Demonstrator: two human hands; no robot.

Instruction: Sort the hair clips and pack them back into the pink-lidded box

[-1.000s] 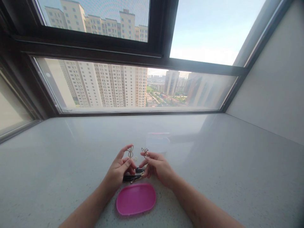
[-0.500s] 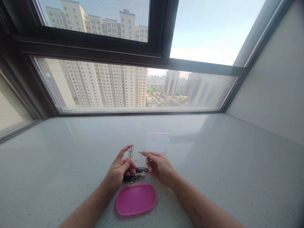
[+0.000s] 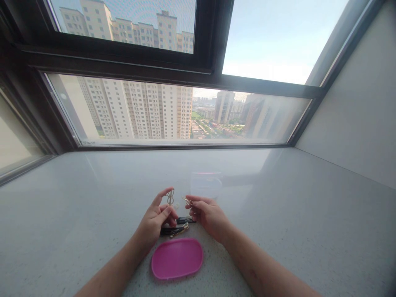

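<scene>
My left hand (image 3: 156, 220) pinches a small gold bow-shaped hair clip (image 3: 170, 197) and holds it upright above the counter. My right hand (image 3: 208, 214) is closed on a second gold hair clip (image 3: 187, 200), which lies tilted flat between its fingertips. Between and below the two hands, black and gold hair clips (image 3: 177, 227) lie on the counter. A pink oval lid (image 3: 177, 258) rests just in front of them. A clear plastic container (image 3: 205, 184) stands just beyond my right hand.
The work happens on a pale speckled stone windowsill (image 3: 293, 214). A dark-framed window (image 3: 185, 82) runs along the far edge, with high-rise buildings outside. A plain wall (image 3: 355, 115) closes off the right side.
My right hand has turned its gold clip from upright to lying flat and drawn back slightly. My left hand and its clip have stayed put.
</scene>
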